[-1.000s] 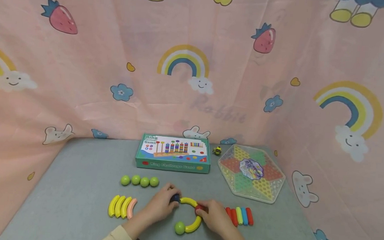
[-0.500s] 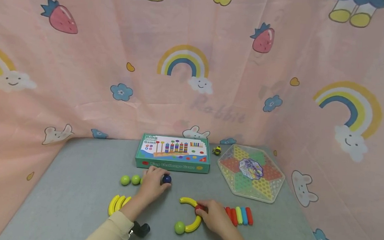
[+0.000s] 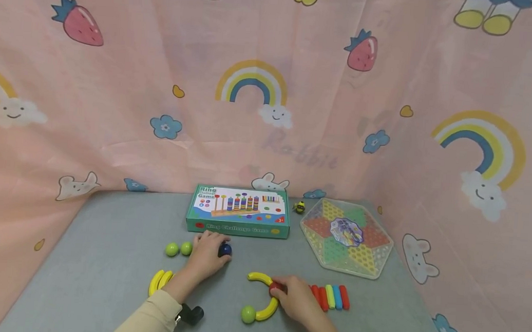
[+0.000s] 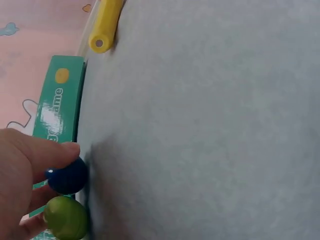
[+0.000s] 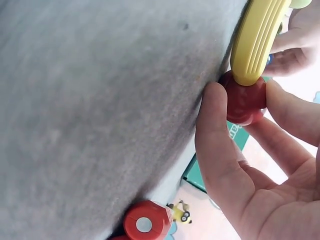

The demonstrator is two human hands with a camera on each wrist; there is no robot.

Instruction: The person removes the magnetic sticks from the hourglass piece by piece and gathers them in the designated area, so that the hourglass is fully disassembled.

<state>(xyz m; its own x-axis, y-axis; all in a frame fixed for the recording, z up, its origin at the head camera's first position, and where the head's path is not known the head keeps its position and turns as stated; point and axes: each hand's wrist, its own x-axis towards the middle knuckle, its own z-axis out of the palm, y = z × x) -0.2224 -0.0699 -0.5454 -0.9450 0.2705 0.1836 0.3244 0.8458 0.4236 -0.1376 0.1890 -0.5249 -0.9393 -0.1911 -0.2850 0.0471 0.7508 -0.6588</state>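
Note:
My left hand [image 3: 205, 256] holds a dark blue ball [image 4: 69, 176] between thumb and fingers, beside the right end of a row of green balls [image 3: 172, 249]. In the left wrist view one green ball [image 4: 66, 218] sits right beside the blue one, near the fingers. My right hand [image 3: 298, 299] pinches a red ball [image 5: 244, 102] that joins two curved yellow rods [image 3: 260, 277]. At the lower rod's other end sits a green ball [image 3: 248, 314]; the upper rod's left end is bare. The left hand hides part of the green row.
Yellow curved rods [image 3: 156, 282] lie left, partly behind the left forearm. Several straight red, yellow-green and blue rods [image 3: 337, 297] line up right of the right hand. At the back are a green game box [image 3: 237, 229], a small bee toy [image 3: 299, 207] and a hexagonal board [image 3: 347, 238].
My left hand has taken the blue ball from the upper yellow rod's end, back and leftward to the green row. The right hand has stayed on the red ball.

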